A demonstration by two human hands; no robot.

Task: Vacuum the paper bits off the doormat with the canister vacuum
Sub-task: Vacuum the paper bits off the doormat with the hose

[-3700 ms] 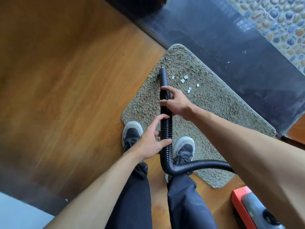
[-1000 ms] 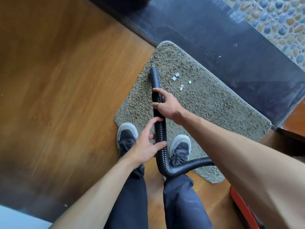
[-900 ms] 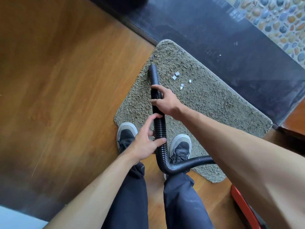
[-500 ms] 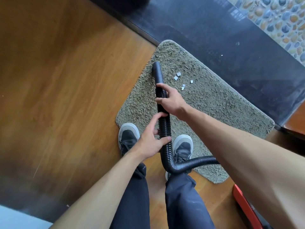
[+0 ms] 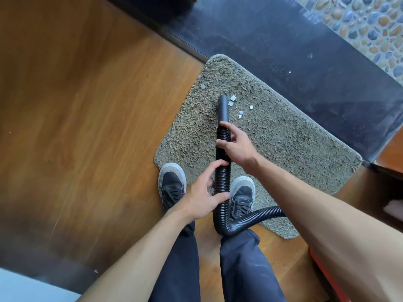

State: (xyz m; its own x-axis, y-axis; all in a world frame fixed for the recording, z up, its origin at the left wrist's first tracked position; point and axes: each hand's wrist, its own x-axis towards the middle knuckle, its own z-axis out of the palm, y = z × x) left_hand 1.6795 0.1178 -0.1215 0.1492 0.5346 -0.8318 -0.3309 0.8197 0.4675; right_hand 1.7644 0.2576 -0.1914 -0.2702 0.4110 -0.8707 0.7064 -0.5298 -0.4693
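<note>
Dark trousers [image 5: 178, 269], black grey-toed sneakers [image 5: 172, 182]

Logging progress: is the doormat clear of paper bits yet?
Not clear. Several white paper bits lie on the doormat, right beside the tip of the hose.

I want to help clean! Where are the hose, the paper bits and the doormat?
hose [image 5: 222, 182]: head view, on its ribbed middle part.
paper bits [image 5: 233, 98]: head view, on the scrap nearest the hose's end.
doormat [image 5: 294, 153]: head view, on bare pile.
</note>
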